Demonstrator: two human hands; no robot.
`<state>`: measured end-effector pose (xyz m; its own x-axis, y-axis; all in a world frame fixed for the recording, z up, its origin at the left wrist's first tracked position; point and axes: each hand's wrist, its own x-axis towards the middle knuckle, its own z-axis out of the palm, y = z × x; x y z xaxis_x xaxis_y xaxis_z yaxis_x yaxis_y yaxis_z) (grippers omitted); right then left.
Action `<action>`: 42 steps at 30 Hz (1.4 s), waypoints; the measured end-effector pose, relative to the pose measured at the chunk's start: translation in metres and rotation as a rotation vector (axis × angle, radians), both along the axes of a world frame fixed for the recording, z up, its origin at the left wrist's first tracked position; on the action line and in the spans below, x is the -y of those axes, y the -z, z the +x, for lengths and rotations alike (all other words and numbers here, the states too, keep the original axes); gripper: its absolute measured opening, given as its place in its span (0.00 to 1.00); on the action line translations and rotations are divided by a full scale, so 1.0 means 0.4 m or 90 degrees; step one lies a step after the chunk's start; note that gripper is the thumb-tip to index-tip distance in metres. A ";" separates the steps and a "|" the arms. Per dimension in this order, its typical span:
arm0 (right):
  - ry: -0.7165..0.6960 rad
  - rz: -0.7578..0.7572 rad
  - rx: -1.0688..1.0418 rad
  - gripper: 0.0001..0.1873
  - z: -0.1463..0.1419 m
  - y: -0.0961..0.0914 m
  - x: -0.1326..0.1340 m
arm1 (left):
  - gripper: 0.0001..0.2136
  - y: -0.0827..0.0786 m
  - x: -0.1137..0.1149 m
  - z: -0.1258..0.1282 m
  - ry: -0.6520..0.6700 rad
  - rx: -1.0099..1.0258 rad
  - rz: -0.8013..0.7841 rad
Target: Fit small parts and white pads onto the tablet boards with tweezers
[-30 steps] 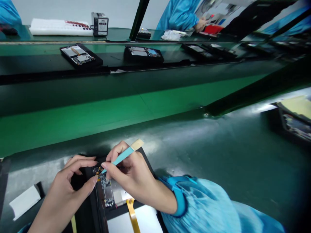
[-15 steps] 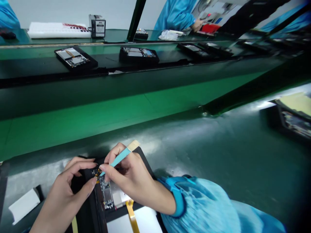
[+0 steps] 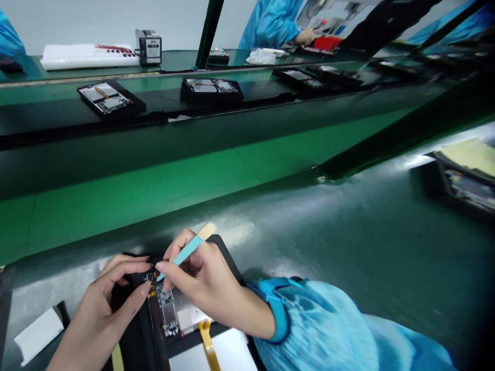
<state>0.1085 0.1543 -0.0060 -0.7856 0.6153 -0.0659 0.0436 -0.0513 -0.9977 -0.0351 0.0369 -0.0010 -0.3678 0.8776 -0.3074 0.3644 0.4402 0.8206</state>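
My right hand (image 3: 211, 281) is closed on a pair of blue tweezers (image 3: 188, 250) with a tan end pointing up. The tip reaches down to the corner of an opened tablet (image 3: 222, 247), beside a small black camera module (image 3: 148, 277) with orange flex. My left hand (image 3: 101, 304) pinches around this module, thumb on the near side and forefinger on the far side. Right of the thumb lies a narrow circuit board (image 3: 169, 314). A yellow ribbon cable (image 3: 209, 344) crosses onto the white battery (image 3: 232, 350). My right palm covers part of the tablet's inside.
A white folded piece (image 3: 38, 335) lies left on the bench (image 3: 328, 257). Another opened device (image 3: 467, 183) with a yellow sheet is at the right. Beyond, a conveyor belt (image 3: 162, 103) carries several opened tablets (image 3: 108, 98). A co-worker's blue sleeve (image 3: 266, 26) shows behind it.
The view has shifted slightly, so the belt and bench sit a little differently in frame. Both hands keep nearly the same pose at the tablet's corner, the tweezers still in my right hand.
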 end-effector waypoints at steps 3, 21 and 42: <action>0.003 -0.015 0.004 0.10 -0.002 -0.001 0.000 | 0.12 0.003 0.000 0.001 0.005 -0.020 0.006; -0.007 0.074 -0.004 0.09 0.006 -0.017 0.002 | 0.12 0.001 0.006 0.000 -0.002 -0.014 -0.004; 0.001 0.094 -0.003 0.08 0.002 -0.012 0.003 | 0.12 0.000 0.001 -0.003 0.031 0.005 -0.003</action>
<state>0.1095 0.1532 -0.0012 -0.7849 0.6189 0.0295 0.0382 0.0958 -0.9947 -0.0365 0.0366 -0.0008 -0.3223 0.8927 -0.3150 0.3790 0.4266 0.8212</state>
